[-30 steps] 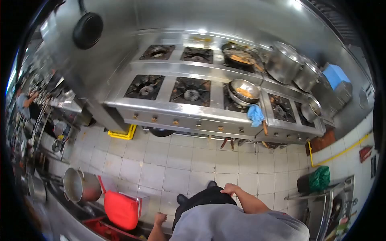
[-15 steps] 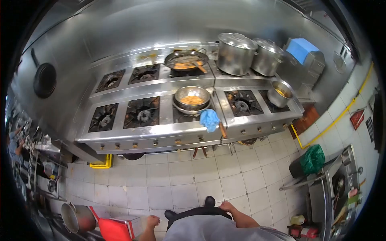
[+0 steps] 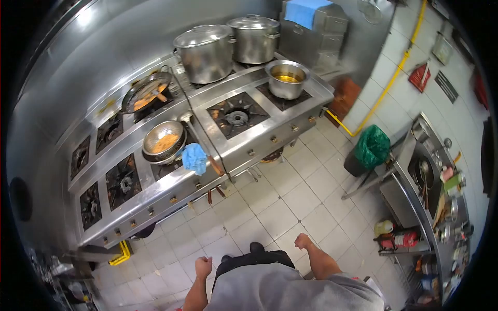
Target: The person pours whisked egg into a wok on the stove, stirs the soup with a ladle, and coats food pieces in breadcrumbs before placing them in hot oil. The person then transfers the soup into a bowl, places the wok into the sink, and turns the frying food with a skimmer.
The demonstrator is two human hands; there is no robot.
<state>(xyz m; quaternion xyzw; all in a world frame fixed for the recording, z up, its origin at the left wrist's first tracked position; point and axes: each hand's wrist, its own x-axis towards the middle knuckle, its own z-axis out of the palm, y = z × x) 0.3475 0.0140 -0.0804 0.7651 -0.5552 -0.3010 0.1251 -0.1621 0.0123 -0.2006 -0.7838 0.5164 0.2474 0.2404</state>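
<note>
My left hand (image 3: 203, 267) hangs beside my body over the tiled floor, its fingers curled closed with nothing showing in them. On the other side, my right hand (image 3: 303, 241) is also closed in a loose fist and touches nothing. In front of me stands a long steel stove (image 3: 249, 147). A perforated colander (image 3: 165, 139) with fried food sits on its front row, with a blue cloth (image 3: 194, 158) beside it. Behind it, a wide pan (image 3: 136, 92) holds food in oil. A pot (image 3: 287, 87) with yellow liquid stands at the right end.
Two lidded stockpots (image 3: 203, 59) stand at the back of the stove. To the right is a bin with a green bag (image 3: 372, 147), then a steel counter (image 3: 423, 207) crowded with utensils. A yellow pipe (image 3: 384, 93) runs down the wall. A yellow crate (image 3: 120, 254) lies under the stove's left end.
My view has turned to the right, so the stove has shifted left and tilted. Both hands have swung forward and up slightly beside my body, still away from everything.
</note>
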